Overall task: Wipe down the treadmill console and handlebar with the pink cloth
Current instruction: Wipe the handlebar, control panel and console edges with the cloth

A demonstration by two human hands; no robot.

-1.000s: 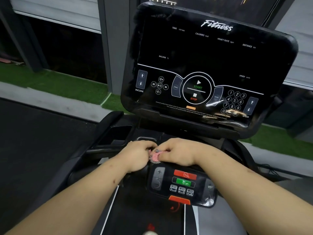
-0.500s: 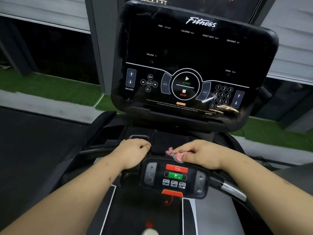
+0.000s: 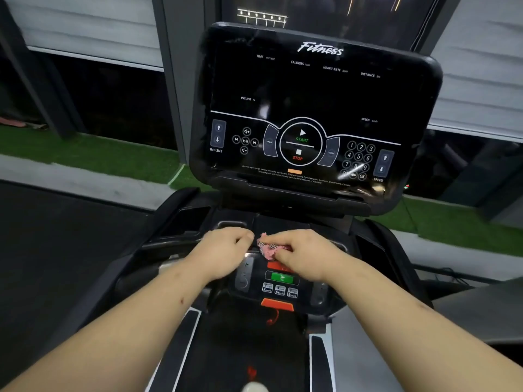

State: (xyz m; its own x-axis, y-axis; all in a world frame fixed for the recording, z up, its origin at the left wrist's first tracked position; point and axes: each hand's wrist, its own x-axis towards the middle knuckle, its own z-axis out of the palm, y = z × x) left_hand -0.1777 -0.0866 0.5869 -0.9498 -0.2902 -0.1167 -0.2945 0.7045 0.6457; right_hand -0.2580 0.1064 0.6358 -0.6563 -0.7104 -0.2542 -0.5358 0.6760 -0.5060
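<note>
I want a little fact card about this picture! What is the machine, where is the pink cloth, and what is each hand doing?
machine: treadmill, big black console with the word Fitness on top
screen: dark, START and STOP marked in the middle
pink cloth: bunched up, just above the small button panel
right hand: holds the cloth, covers part of the panel's red button
left hand: curled on the handlebar, beside the cloth; touching it or not is unclear
safety clip: orange, at the panel's bottom edge
outside: green turf
</note>
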